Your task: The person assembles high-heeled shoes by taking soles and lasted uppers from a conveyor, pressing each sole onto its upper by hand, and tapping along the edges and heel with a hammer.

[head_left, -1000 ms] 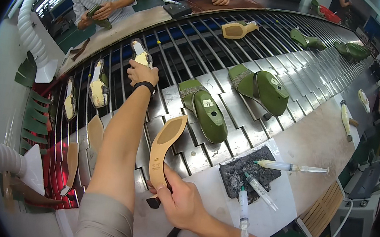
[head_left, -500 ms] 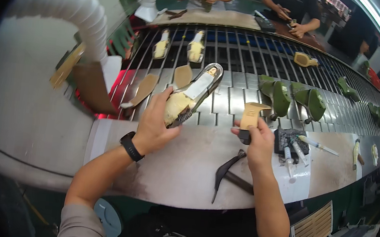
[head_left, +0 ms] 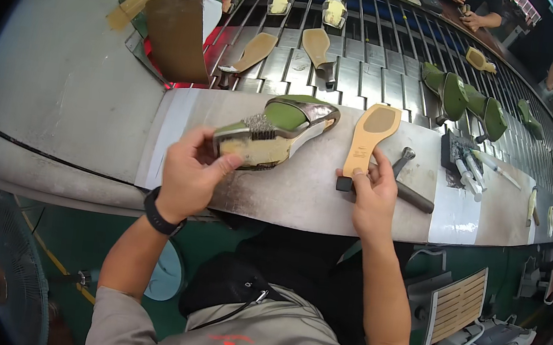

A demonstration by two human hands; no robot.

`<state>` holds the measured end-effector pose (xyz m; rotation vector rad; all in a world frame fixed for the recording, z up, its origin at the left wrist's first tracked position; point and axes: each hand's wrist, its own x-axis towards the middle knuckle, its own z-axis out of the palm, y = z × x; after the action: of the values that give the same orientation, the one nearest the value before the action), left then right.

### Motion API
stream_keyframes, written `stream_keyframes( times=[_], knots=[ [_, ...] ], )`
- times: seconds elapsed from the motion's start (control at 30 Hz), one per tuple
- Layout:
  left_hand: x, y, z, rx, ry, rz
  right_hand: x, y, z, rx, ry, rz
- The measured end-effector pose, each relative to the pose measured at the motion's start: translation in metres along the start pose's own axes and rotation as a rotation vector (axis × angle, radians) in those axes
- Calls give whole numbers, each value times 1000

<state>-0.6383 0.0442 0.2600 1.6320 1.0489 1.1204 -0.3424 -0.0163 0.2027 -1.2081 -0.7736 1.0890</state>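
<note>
My left hand (head_left: 189, 171) grips one end of a shoe upper (head_left: 273, 138) stretched on a green shoe last, tilted on its side with its pale, partly yellowish underside toward me. A beaded band crosses the upper. In my right hand (head_left: 373, 196) is a tan shoe sole (head_left: 369, 139) with a dark heel, held upright with my thumb on its lower part. The two pieces are apart. Beside my right hand a hammer (head_left: 415, 196) lies on the worktop (head_left: 273, 199).
A dark block (head_left: 455, 152) with several syringes (head_left: 473, 173) is right of the hammer. Beyond the worktop, a slatted conveyor (head_left: 356, 72) carries two heeled soles (head_left: 317, 46), two lasted uppers (head_left: 336, 7) and several green lasts (head_left: 488, 113). A brown board (head_left: 177, 35) stands left. Another person's hands (head_left: 471, 19) are far right.
My view has tipped downward. The lasted upper has turned from sole-up to its side, showing the green last. The sole in my right hand has tilted to show its full face.
</note>
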Motion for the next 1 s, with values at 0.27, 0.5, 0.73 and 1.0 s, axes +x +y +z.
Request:
stream_keyframes(
  times=[0.27, 0.5, 0.73, 1.0],
  knots=[
    [79, 26, 13, -272, 86, 324, -4, -20, -1, -97, 79, -385],
    [110, 42, 24, -785, -109, 71, 5, -11, 22, -138, 30, -125],
    [90, 53, 39, -873, -156, -209, -1, -5, 14, -408, 155, -236],
    [92, 54, 46, -957, -158, -221, 6, -3, 15, -309, 128, -130]
  ],
)
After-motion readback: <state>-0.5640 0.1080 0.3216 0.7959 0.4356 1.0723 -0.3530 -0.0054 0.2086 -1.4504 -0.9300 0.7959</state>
